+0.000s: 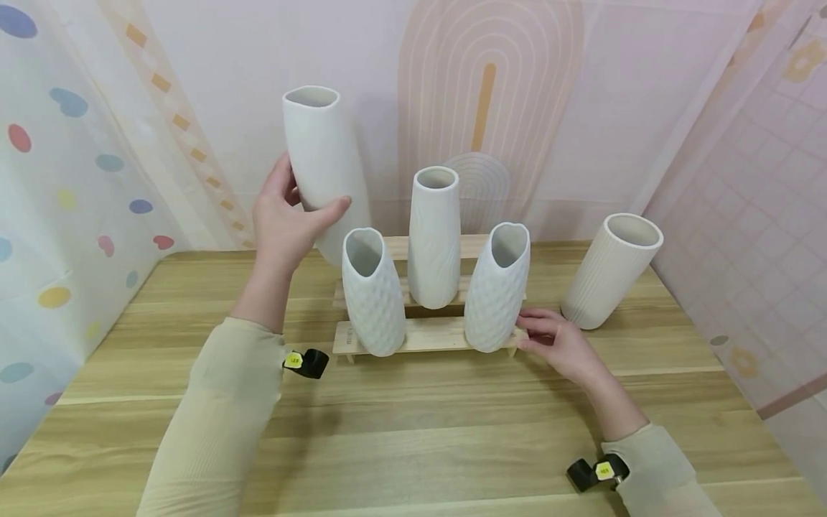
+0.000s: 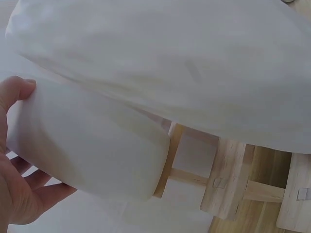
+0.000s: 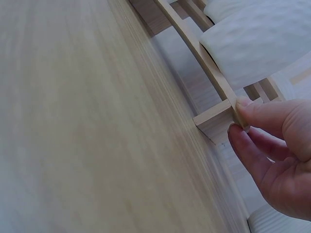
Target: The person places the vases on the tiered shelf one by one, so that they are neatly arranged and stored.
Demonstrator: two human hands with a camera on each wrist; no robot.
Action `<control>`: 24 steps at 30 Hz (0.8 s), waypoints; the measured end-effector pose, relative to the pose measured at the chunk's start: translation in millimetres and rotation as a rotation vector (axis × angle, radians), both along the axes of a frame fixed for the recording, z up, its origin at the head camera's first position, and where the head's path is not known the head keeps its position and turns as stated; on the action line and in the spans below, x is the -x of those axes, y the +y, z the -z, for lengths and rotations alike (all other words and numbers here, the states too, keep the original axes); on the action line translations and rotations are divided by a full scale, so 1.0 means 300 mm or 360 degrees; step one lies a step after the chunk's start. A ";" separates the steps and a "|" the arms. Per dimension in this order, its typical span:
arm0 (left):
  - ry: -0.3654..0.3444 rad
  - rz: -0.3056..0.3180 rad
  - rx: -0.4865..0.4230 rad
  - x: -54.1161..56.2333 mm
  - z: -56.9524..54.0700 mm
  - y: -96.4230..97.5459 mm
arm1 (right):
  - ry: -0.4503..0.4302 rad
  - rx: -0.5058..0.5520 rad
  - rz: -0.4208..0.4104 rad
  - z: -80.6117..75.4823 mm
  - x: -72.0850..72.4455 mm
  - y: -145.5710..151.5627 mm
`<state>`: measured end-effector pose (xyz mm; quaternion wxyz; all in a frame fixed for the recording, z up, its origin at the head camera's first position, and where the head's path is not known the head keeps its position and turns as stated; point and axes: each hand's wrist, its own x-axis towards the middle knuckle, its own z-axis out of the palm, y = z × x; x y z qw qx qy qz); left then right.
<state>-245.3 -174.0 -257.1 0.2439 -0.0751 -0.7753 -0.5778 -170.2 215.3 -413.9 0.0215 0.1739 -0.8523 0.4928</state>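
A tall smooth white vase (image 1: 323, 154), slightly tilted, is gripped by my left hand (image 1: 284, 222) at the back left of a tiered wooden stand (image 1: 429, 334). In the left wrist view the base of this vase (image 2: 97, 141) is at the stand's top tier; whether it touches is unclear. My right hand (image 1: 558, 345) pinches the right end of the stand's front tier between thumb and fingers (image 3: 250, 153). Two dimpled white vases (image 1: 375, 305) (image 1: 497, 294) stand on the front tier. A narrower white vase (image 1: 434, 244) stands on the tier behind, between them.
A ribbed white vase (image 1: 610, 273) stands on the wooden table (image 1: 413, 445) to the right of the stand, near my right hand. A patterned curtain (image 1: 213, 108) hangs behind the table and along both sides.
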 end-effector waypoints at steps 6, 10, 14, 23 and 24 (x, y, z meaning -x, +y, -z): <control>-0.0035 0.0003 0.0027 0.014 -0.005 0.015 | 0.0008 0.0006 -0.0005 0.006 0.001 0.003; -0.0059 0.0014 0.0036 0.022 -0.006 0.029 | 0.0011 0.0000 -0.0006 0.014 0.003 0.003; -0.0058 0.0043 0.0023 0.029 -0.005 0.040 | 0.0013 -0.0003 -0.0008 0.014 0.004 0.003; -0.0054 0.0077 0.0034 0.043 -0.003 0.060 | -0.0005 0.0020 0.0002 0.002 0.003 0.000; -0.0057 0.0078 0.0038 0.044 -0.003 0.061 | -0.0009 0.0020 0.0001 0.002 0.003 0.000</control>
